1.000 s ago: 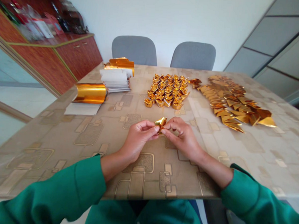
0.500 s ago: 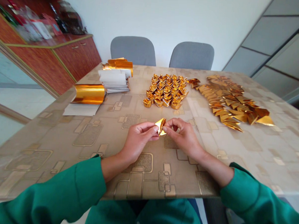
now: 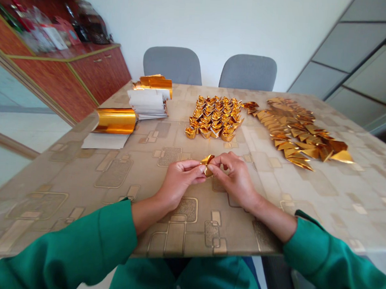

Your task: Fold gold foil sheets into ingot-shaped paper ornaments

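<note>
A small folded gold foil paper ingot (image 3: 207, 161) is held up over the near middle of the table, pinched between both hands. My left hand (image 3: 181, 178) grips its left side with thumb and fingers. On its right side, the thumb and fingers of my right hand (image 3: 235, 177) close on the foil, covering part of it. Straight ahead stand finished-looking gold paper ingots (image 3: 215, 117) in close rows. Flat folded gold pieces (image 3: 297, 132) lie spread in overlapping lines at the right.
At the left are a curled gold foil sheet (image 3: 115, 121), a stack of white-backed sheets (image 3: 149, 103) and more gold sheets (image 3: 155, 83). The patterned tablecloth (image 3: 113, 175) covers the table. Two grey chairs (image 3: 172, 65) stand behind it, beside a red-brown cabinet (image 3: 96, 72).
My right thumb has shifted left across the foil piece, and the piece looks turned and more closed up. The things on the table have stayed put.
</note>
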The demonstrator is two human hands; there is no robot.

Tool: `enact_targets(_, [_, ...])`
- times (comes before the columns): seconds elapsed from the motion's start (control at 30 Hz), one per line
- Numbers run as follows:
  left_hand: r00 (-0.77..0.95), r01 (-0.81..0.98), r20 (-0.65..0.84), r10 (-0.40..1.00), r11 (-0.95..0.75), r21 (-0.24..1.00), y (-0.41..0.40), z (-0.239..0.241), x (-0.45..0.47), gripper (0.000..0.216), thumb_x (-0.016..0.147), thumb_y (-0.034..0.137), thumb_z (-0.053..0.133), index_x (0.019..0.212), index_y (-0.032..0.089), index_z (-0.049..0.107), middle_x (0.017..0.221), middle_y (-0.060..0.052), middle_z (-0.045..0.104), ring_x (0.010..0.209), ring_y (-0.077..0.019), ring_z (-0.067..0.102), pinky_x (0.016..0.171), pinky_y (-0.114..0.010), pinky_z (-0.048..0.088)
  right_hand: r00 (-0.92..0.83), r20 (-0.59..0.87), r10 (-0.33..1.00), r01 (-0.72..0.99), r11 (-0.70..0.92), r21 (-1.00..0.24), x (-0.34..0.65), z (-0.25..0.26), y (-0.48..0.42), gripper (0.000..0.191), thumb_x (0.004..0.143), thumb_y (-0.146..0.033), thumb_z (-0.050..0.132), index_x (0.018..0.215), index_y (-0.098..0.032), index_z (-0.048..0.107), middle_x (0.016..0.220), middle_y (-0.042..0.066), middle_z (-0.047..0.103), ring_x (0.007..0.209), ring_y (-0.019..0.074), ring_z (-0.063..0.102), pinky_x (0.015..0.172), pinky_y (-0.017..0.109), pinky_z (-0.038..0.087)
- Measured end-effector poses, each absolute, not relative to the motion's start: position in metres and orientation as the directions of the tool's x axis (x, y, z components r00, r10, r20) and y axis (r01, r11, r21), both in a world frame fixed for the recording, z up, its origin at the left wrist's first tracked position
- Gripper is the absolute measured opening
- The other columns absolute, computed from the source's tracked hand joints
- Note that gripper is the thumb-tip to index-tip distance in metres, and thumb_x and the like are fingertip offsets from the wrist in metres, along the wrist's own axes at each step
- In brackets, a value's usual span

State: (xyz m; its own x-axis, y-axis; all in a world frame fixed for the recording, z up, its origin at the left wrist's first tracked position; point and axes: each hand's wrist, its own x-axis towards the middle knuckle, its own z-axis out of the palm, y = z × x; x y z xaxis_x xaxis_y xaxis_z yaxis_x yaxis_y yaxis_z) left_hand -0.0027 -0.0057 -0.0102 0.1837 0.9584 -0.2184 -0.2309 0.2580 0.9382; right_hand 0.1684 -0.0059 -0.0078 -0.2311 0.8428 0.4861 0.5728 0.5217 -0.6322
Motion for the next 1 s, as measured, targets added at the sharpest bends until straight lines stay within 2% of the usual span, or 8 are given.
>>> enact_targets(0.17, [0.152,-0.336,-0.266,0.952,0.303,0.892,-0.0037,-0.0096,-0.0015,0.028,0.062,0.034,0.088,0.078,0.014,0.076,0.080,-0.004,0.074,0.071,-0.0130,0.068,0.071,-0.027,0.059,-0.303,0.486,0.820,0.517,0.570,-0.639,0.1702,-0.0029,-0.0055,0.006,0.090,-0.017,0.063,0.091,-0.022,0.067,0.081,0.000,0.070,0.077,0.0161,0.059,0.077,0.033,0.040])
enact_targets(0.33, [0.171,-0.273,-0.235,0.957,0.276,0.922,-0.0065,-0.0105,-0.0013,0.029,0.064,0.034,0.087,0.083,0.014,0.077,0.082,-0.005,0.075,0.073,-0.0143,0.069,0.074,-0.028,0.058,-0.163,0.411,0.897,0.369,0.442,-0.818,0.1685,-0.0086,-0.0022,0.009,0.085,-0.019,0.063,0.092,-0.021,0.058,0.074,-0.001,0.062,0.069,0.0143,0.055,0.066,0.029,0.042])
enact_targets(0.43, [0.176,-0.232,-0.203,0.963,0.241,0.942,-0.0084,-0.0109,-0.0013,0.031,0.065,0.036,0.087,0.086,0.015,0.078,0.085,-0.007,0.076,0.076,-0.0157,0.070,0.073,-0.027,0.058,-0.130,0.359,0.924,0.321,0.381,-0.867,0.1675,-0.0122,-0.0013,0.014,0.083,-0.023,0.064,0.093,-0.021,0.053,0.071,-0.002,0.059,0.066,0.0141,0.053,0.062,0.028,0.042])
enact_targets(0.53, [0.177,-0.222,-0.183,0.967,0.221,0.950,-0.0086,-0.0119,-0.0015,0.030,0.065,0.037,0.087,0.084,0.015,0.079,0.083,-0.006,0.076,0.075,-0.0154,0.070,0.072,-0.026,0.058,-0.104,0.365,0.925,0.343,0.378,-0.860,0.1658,-0.0117,-0.0025,0.014,0.082,-0.021,0.063,0.091,-0.021,0.053,0.070,-0.003,0.058,0.063,0.0135,0.051,0.060,0.028,0.040])
enact_targets(0.77, [0.226,-0.216,-0.211,0.951,0.260,0.941,-0.0079,-0.0108,-0.0020,0.029,0.066,0.036,0.087,0.082,0.013,0.078,0.082,-0.007,0.076,0.075,-0.0158,0.070,0.074,-0.026,0.058,-0.131,0.459,0.879,0.469,0.463,-0.752,0.1615,-0.0088,-0.0057,0.010,0.083,-0.016,0.063,0.083,-0.022,0.055,0.073,-0.001,0.062,0.065,0.0133,0.052,0.064,0.028,0.040])
enact_targets(0.9, [0.214,-0.261,-0.255,0.943,0.307,0.915,-0.0066,-0.0086,-0.0017,0.030,0.063,0.033,0.089,0.081,0.013,0.076,0.082,-0.007,0.075,0.076,-0.0162,0.071,0.076,-0.029,0.058,-0.127,0.463,0.877,0.450,0.467,-0.761,0.1619,-0.0091,-0.0045,0.010,0.084,-0.017,0.064,0.083,-0.022,0.055,0.075,-0.001,0.062,0.066,0.0138,0.052,0.065,0.029,0.041])
enact_targets(1.0, [0.206,-0.359,-0.289,0.935,0.347,0.866,-0.0040,-0.0074,-0.0014,0.026,0.064,0.029,0.088,0.080,0.014,0.073,0.082,-0.005,0.076,0.076,-0.0154,0.071,0.080,-0.031,0.058,-0.139,0.467,0.873,0.401,0.481,-0.780,0.1644,-0.0064,-0.0040,0.008,0.086,-0.022,0.065,0.084,-0.022,0.057,0.080,0.001,0.063,0.073,0.0153,0.053,0.069,0.030,0.043])
